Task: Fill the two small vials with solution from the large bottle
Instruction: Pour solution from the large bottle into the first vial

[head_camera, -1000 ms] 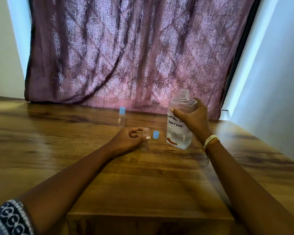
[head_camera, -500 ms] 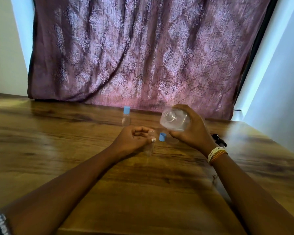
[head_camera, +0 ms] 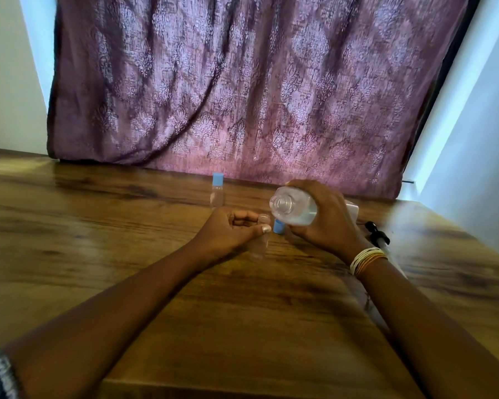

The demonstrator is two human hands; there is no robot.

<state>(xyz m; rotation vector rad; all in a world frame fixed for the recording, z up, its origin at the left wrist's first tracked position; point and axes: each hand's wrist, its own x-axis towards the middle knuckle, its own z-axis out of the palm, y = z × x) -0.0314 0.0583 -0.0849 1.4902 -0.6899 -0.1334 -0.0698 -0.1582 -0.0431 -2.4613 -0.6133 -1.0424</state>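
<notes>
The right hand [head_camera: 326,223] grips the large clear plastic bottle [head_camera: 293,210], fingers curled over its body. The bottle is tipped nearly level, raised off the table, with its uncapped threaded mouth pointing left toward the open vial. Clear liquid lies along the lower side of the bottle. Whether any liquid is leaving the mouth cannot be told.

The left hand [head_camera: 228,231] holds the small clear uncapped vial [head_camera: 261,236], pinched near its neck between the thumb and curled fingers. The vial stands upright on the brown wood-grain table [head_camera: 127,254], its rim just below and left of the bottle mouth; contact between the two cannot be confirmed. Its fill level is not readable.

A small light-blue cap [head_camera: 278,226] lies on the table just right of the held vial, under the bottle. A second small clear vial with a light-blue cap [head_camera: 217,190] stands upright farther back, apart from both hands, near the purple patterned curtain [head_camera: 242,87].

A black pump dispenser with a clear tube [head_camera: 379,237] lies on the table behind the right wrist. Striped bangles [head_camera: 366,259] circle that wrist.
</notes>
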